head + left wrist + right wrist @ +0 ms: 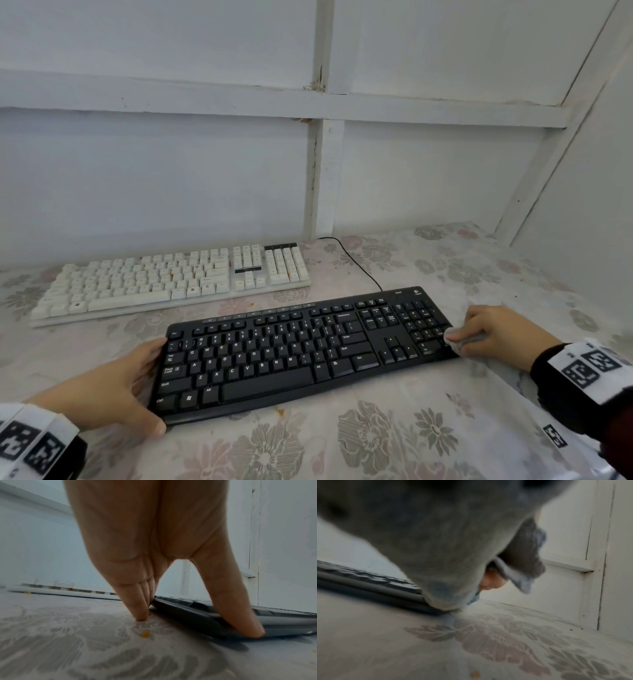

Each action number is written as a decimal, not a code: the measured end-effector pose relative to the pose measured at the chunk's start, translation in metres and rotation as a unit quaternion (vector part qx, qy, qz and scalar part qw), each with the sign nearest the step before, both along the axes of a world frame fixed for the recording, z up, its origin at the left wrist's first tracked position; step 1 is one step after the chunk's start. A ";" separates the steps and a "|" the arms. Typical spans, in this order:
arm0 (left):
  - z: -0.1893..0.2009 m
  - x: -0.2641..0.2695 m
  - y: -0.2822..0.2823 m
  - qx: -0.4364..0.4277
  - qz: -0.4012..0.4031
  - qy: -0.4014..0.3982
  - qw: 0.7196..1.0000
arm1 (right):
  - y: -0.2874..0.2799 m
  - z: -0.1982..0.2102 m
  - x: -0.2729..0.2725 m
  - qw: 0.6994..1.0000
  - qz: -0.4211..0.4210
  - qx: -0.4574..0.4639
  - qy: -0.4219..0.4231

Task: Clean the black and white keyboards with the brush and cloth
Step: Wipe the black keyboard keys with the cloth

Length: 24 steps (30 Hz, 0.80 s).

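The black keyboard (305, 353) sat lower middle of the head view, angled a bit, on a floral tablecloth (376, 442). The left hand (113, 387) braced its left end, fingers straight along the side edge and thumb against the front corner, so more pressing than gripping. In the left wrist view the fingertips (140, 614) touched the cloth-covered table right beside the keyboard's edge. The right hand (496, 329) had its fingers curled round a bunched grey cloth (459, 337), pushed against the keyboard's right end by the number pad. The white keyboard (171, 281) lay behind, upper left, near the painted wall panel, with a gap between the two. A few yellow crumbs (145, 634) dotted the tablecloth.
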<state>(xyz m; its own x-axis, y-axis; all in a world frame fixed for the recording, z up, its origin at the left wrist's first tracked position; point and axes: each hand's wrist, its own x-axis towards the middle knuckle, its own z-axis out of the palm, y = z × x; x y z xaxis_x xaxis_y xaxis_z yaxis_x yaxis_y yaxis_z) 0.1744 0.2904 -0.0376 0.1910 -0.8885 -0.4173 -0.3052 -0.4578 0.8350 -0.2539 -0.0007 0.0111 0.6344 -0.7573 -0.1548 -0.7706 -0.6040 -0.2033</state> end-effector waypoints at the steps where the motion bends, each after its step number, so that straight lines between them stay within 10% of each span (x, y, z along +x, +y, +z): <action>1: 0.001 -0.001 0.000 -0.002 0.000 0.001 1.000 | -0.001 0.001 0.000 1.000 -0.002 0.006 -0.005; 24: 0.004 -0.002 0.000 0.000 -0.001 0.018 1.000 | 0.006 -0.001 0.014 0.999 0.052 0.012 0.007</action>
<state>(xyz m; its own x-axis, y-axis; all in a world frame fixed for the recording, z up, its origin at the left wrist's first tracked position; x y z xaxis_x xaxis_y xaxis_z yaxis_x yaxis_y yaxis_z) 0.1723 0.2906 -0.0337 0.1737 -0.8888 -0.4242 -0.2760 -0.4574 0.8454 -0.2394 0.0056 0.0097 0.7063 -0.6843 -0.1816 -0.7077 -0.6755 -0.2072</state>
